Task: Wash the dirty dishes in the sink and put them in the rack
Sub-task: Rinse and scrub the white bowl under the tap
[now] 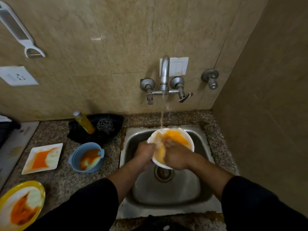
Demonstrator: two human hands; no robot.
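Observation:
A white bowl [180, 136] smeared with orange sauce is held over the steel sink [168, 194], under water running from the wall tap [165, 72]. My left hand [144, 152] grips the bowl's left rim. My right hand [176, 155] lies inside the bowl against its wet inner wall, blurred by motion. On the counter to the left wait a blue bowl [86, 157], a square white plate [42, 158] and a yellow-rimmed plate [20, 207], all stained orange. No rack is in view.
A yellow soap bottle [84, 122] and a steel scrubber [105, 125] rest on a black cloth [115, 120] behind the blue bowl. The sink drain [164, 174] is open. A tiled wall stands close on the right. A peeler [20, 30] hangs on the back wall.

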